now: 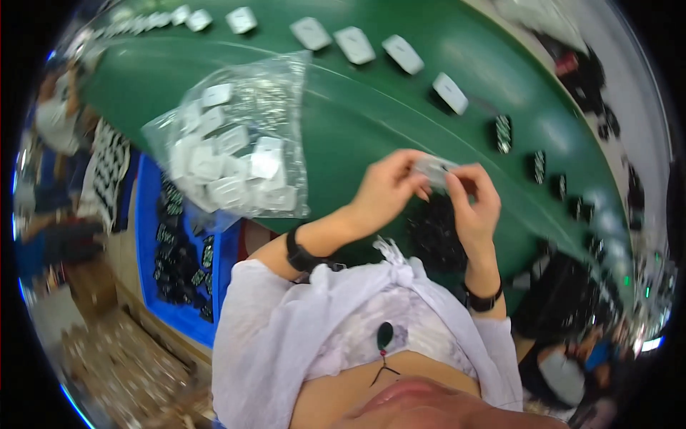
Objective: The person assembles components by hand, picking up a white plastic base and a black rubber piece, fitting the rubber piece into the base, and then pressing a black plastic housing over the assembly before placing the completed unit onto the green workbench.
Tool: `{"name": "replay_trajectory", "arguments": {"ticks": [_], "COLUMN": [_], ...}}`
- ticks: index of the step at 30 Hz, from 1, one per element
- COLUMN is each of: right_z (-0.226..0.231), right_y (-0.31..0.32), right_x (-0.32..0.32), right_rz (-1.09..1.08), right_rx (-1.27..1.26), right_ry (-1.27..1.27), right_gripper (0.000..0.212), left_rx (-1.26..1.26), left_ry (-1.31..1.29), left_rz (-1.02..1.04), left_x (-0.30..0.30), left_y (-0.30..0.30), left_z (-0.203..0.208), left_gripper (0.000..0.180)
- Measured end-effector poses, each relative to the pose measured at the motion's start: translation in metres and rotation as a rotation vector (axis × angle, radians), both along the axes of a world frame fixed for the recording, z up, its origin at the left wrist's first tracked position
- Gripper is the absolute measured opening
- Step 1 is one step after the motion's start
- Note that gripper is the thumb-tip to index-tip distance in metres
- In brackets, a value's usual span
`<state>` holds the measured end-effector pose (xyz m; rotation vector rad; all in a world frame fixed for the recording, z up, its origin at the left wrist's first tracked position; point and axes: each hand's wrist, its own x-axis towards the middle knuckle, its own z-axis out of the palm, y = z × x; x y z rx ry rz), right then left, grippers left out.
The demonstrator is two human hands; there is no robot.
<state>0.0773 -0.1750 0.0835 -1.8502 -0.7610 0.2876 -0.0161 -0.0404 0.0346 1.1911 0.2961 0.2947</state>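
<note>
My left hand [386, 186] and right hand [478, 204] pinch opposite ends of a pale case [433, 171], seemingly to steady it, above the green surface [350, 121] by its near edge. Its long axis runs roughly left-right; blur hides its facing. A clear bag [294, 96] lies left, probably for easy reach.

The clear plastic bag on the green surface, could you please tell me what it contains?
Inside the clear plastic bag, a loose heap of white plastic covers shows through. Pieces lower down are covered by those on top and cannot be counted.
</note>
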Motion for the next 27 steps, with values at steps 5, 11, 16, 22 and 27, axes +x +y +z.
{"name": "replay_trajectory", "arguments": {"ticks": [5,11,16,22,27], "right_z": [0.003,-0.005,-0.011,-0.036,-0.036], "right_y": [0.000,-0.001,-0.002,-0.002,-0.008], "right_x": [0.002,0.004,0.004,-0.006,-0.006], "right_rz": [0.025,0.033,-0.015,-0.050,0.003], "right_rx": [-0.036,-0.199,-0.136,0.019,0.236], "right_ry": [0.006,-0.144,0.216,0.452,0.713], "right_gripper": [0.005,0.007,0.007,0.010,0.012], "left_rx": [-0.163,-0.085,0.064,0.265,0.690], "left_ry": [0.045,0.004,-0.096,-0.090,-0.228], "left_rz": [-0.036,-0.034,0.034,0.066,0.086], "left_x": [0.007,0.005,0.004,0.003,0.002], "left_y": [0.001,-0.003,-0.007,-0.003,-0.004], "left_z": [0.004,-0.006,-0.002,-0.009,-0.010], "left_gripper": [0.014,0.010,0.007,0.006,0.006]}}
